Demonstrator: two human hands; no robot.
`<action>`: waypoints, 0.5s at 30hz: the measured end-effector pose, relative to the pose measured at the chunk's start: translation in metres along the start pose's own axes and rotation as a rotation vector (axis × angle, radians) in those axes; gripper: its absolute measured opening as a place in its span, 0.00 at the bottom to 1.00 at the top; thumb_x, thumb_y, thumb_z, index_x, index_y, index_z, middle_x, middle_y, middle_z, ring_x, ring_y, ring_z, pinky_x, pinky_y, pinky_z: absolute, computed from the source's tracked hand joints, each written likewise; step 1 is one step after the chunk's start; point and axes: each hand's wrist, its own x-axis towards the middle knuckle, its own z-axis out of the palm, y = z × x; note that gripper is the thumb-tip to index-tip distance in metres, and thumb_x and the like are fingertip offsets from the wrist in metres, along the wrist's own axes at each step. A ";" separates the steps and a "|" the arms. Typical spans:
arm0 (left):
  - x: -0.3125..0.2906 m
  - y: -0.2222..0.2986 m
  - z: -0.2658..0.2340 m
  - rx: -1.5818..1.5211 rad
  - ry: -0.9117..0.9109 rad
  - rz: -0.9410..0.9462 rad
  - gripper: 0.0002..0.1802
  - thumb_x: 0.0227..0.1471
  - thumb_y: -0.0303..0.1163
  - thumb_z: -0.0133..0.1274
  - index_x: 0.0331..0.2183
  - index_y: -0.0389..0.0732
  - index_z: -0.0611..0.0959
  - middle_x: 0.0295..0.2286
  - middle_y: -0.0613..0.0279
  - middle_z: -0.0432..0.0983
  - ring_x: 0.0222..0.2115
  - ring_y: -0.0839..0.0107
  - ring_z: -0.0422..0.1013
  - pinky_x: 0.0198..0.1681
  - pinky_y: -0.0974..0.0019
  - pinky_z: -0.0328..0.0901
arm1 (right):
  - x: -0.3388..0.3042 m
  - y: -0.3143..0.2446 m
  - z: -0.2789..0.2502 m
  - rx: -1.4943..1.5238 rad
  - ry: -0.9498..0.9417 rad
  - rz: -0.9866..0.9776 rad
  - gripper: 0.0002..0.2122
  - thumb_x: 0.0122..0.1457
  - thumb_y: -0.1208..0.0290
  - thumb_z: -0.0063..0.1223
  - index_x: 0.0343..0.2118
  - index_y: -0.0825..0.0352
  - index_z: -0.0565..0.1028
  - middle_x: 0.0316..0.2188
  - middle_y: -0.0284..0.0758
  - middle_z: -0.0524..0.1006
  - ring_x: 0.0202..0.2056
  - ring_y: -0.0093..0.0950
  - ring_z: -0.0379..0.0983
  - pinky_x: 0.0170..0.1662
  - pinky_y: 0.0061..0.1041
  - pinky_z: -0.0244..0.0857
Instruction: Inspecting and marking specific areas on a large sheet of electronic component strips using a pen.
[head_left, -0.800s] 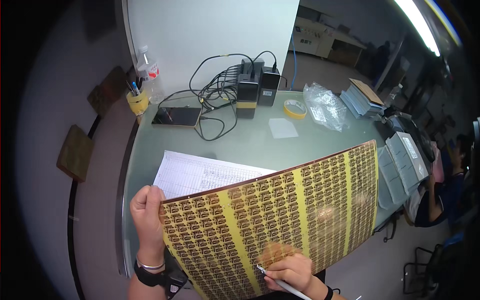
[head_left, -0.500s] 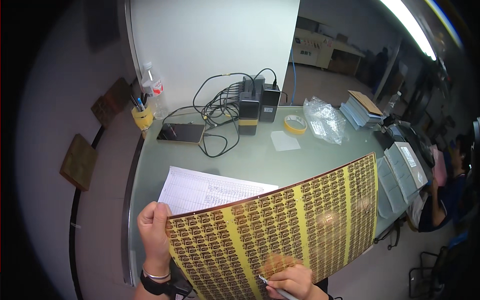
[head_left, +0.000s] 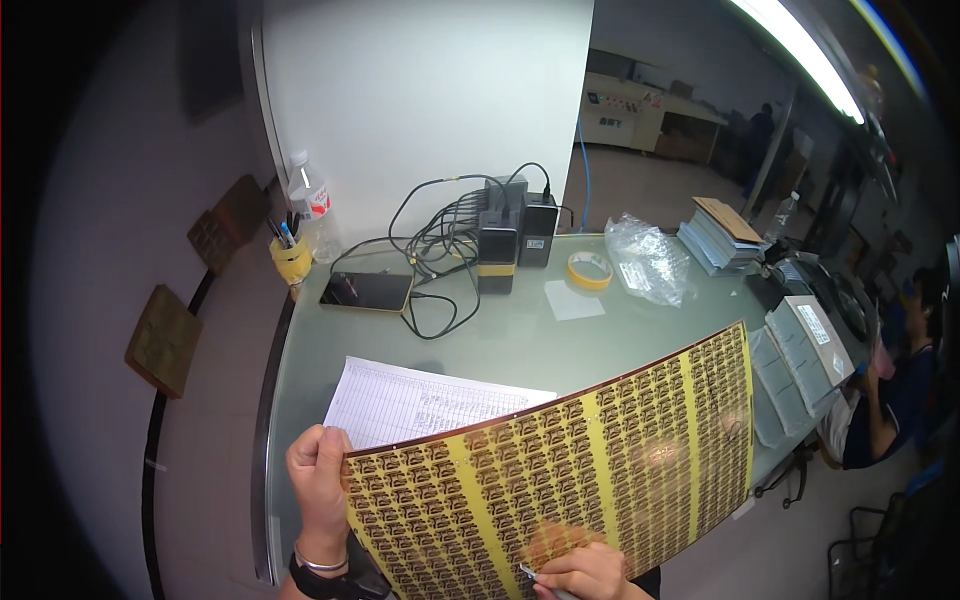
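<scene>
At five o'clock in view, a yellow patterned panel [head_left: 565, 460] is pinched at its nine-o'clock edge by the left hand [head_left: 320, 480]; a slender tool [head_left: 527, 572] is gripped by the right hand's [head_left: 587, 572] curled fingers. Spot work seems under way; next, steady, light tip control is called for.

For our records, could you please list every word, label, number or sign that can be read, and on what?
None can be quoted.
Paper sheet: entries too small.
Clear bottle: red label, too small.
Upright black device: white label, too small.
Grey package: white label, too small.
Plastic bag: print, blurred.
Background machine: dark sign, blurred.
Yellow panel: repeated dark pattern, no readable word.
</scene>
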 end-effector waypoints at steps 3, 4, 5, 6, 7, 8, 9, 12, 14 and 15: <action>0.000 -0.002 0.001 -0.014 0.008 0.014 0.21 0.57 0.31 0.43 0.14 0.44 0.61 0.11 0.74 0.57 0.12 0.87 0.48 0.14 0.77 0.43 | 0.000 -0.001 -0.001 0.003 0.002 0.009 0.07 0.40 0.76 0.62 0.22 0.63 0.73 0.21 0.31 0.75 0.20 0.27 0.71 0.24 0.23 0.64; 0.000 -0.003 0.001 -0.015 0.004 0.016 0.21 0.57 0.31 0.43 0.14 0.44 0.61 0.11 0.74 0.57 0.12 0.87 0.48 0.14 0.77 0.43 | 0.001 -0.001 -0.002 0.007 0.001 0.012 0.07 0.40 0.76 0.62 0.22 0.63 0.73 0.21 0.32 0.75 0.21 0.27 0.71 0.25 0.23 0.64; 0.000 -0.003 0.001 -0.017 0.014 0.015 0.21 0.57 0.31 0.43 0.14 0.44 0.60 0.11 0.74 0.56 0.12 0.88 0.48 0.14 0.78 0.43 | 0.000 -0.001 -0.002 0.004 0.004 0.013 0.07 0.40 0.76 0.62 0.22 0.63 0.73 0.21 0.32 0.75 0.21 0.27 0.71 0.25 0.23 0.64; 0.000 -0.003 0.000 -0.018 0.024 0.015 0.21 0.57 0.31 0.44 0.14 0.44 0.60 0.11 0.75 0.56 0.12 0.88 0.48 0.14 0.78 0.43 | -0.001 -0.001 -0.001 0.018 0.010 0.019 0.07 0.40 0.76 0.61 0.22 0.63 0.73 0.21 0.32 0.75 0.21 0.27 0.72 0.26 0.24 0.65; -0.001 -0.004 -0.001 -0.020 0.019 0.014 0.21 0.57 0.31 0.44 0.14 0.44 0.60 0.11 0.75 0.56 0.12 0.88 0.48 0.14 0.78 0.43 | -0.002 -0.001 -0.001 0.030 0.015 0.027 0.06 0.40 0.77 0.61 0.21 0.63 0.73 0.21 0.32 0.75 0.22 0.28 0.72 0.27 0.24 0.66; -0.001 -0.006 -0.002 -0.030 0.023 0.022 0.21 0.57 0.31 0.44 0.14 0.44 0.60 0.11 0.75 0.56 0.12 0.88 0.47 0.14 0.78 0.42 | -0.002 -0.001 -0.001 0.026 0.018 0.029 0.06 0.40 0.77 0.61 0.21 0.63 0.73 0.21 0.32 0.75 0.22 0.28 0.72 0.27 0.24 0.66; -0.001 -0.007 -0.002 -0.041 0.024 0.026 0.21 0.57 0.31 0.44 0.14 0.45 0.60 0.11 0.75 0.55 0.12 0.88 0.47 0.14 0.78 0.42 | -0.002 -0.001 -0.001 0.028 0.014 0.024 0.06 0.40 0.77 0.60 0.21 0.63 0.73 0.21 0.32 0.75 0.23 0.28 0.73 0.28 0.25 0.67; 0.000 -0.007 0.000 -0.032 0.022 0.035 0.21 0.57 0.32 0.44 0.14 0.45 0.59 0.10 0.75 0.54 0.11 0.88 0.46 0.13 0.78 0.41 | -0.002 0.000 0.000 0.039 0.014 0.013 0.05 0.41 0.77 0.59 0.22 0.64 0.74 0.21 0.32 0.75 0.25 0.29 0.74 0.31 0.26 0.67; 0.000 -0.007 0.001 -0.028 0.018 0.035 0.22 0.57 0.32 0.44 0.14 0.46 0.59 0.10 0.75 0.54 0.11 0.88 0.45 0.13 0.79 0.41 | -0.004 0.002 0.000 0.047 0.019 0.007 0.05 0.42 0.77 0.59 0.22 0.64 0.74 0.21 0.32 0.75 0.26 0.29 0.74 0.31 0.27 0.68; 0.000 -0.007 0.001 -0.022 0.020 0.037 0.22 0.57 0.33 0.44 0.14 0.46 0.58 0.10 0.75 0.54 0.11 0.88 0.45 0.12 0.79 0.40 | -0.006 0.002 0.001 0.048 0.018 0.007 0.05 0.42 0.77 0.59 0.22 0.64 0.74 0.21 0.32 0.74 0.26 0.29 0.74 0.32 0.28 0.68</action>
